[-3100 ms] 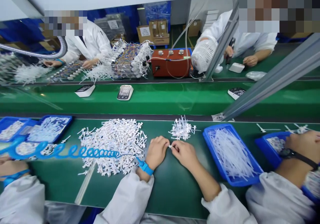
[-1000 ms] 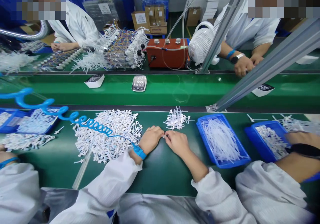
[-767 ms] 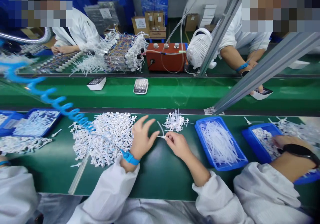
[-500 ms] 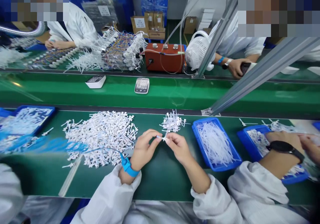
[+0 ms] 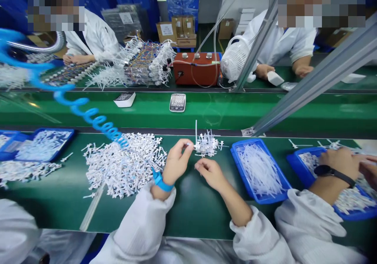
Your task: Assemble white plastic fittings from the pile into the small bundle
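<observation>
My left hand (image 5: pixel 178 161), a blue strap (image 5: pixel 162 182) round its wrist, pinches a small white plastic fitting (image 5: pixel 194 147) between thumb and finger. A thin translucent tube (image 5: pixel 196 131) stands up at the fitting's end. Lower and to the right, my right hand (image 5: pixel 211 173) is apart from it, fingers curled together; anything between the fingertips is too small to make out. Just beyond my hands lies a small heap of fittings with tubes (image 5: pixel 208 143). A large pile of white fittings (image 5: pixel 126 165) is left of my left hand.
Right of my hands stands a blue tray (image 5: pixel 250 189) of cut tubes. A co-worker's hand (image 5: pixel 335 164) is over another blue tray (image 5: pixel 297 165). A blue coiled cord (image 5: pixel 88 114) hangs over the pile. Two monitors (image 5: pixel 177 102) lie on the green belt (image 5: pixel 147 114) beyond.
My hands were together at the small fitting. The right hand has drawn away, slightly down, while the left has moved up towards the small heap with the fitting.
</observation>
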Available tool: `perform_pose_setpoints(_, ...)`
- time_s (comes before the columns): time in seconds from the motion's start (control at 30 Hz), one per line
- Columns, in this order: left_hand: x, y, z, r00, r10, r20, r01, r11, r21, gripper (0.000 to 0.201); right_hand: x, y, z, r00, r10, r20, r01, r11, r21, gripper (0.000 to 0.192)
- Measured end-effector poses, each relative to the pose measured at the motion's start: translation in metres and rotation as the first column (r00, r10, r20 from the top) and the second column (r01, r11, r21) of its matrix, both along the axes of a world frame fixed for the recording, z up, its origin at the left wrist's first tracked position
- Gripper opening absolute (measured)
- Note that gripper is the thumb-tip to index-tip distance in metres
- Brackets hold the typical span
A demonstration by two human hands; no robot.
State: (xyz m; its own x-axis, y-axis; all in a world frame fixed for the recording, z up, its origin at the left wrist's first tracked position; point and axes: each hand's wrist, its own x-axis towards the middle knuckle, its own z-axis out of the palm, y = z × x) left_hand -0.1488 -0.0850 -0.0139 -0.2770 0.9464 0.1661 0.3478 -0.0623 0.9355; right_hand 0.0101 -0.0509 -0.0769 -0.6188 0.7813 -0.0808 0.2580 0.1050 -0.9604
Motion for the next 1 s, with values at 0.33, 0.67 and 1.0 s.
perform_pose_setpoints(0.33,-0.031,0.019,-0.029,0.674,-0.088,-0.733,-0.153,0.955,-0.256,0.038,-0.003,-0.002,-0.001,0.942,0.075,0.327,-0.157,0.96,0.233,0.01)
perform_pose_setpoints(0.67,-0.102,-0.043,-0.02,0.451,-0.36,-0.816,-0.106,0.887,-0.45,0.018,-0.005,-0.009,0.004,0.863,0.127,0.49,-0.279,0.927,0.252,0.01)
perform_pose_setpoints(1.0,-0.088,-0.045,-0.012,0.575,-0.228,-0.786,-0.135,0.921,-0.365,0.025,-0.003,-0.007,0.003,0.913,0.109,0.394,-0.222,0.941,0.254,0.01)
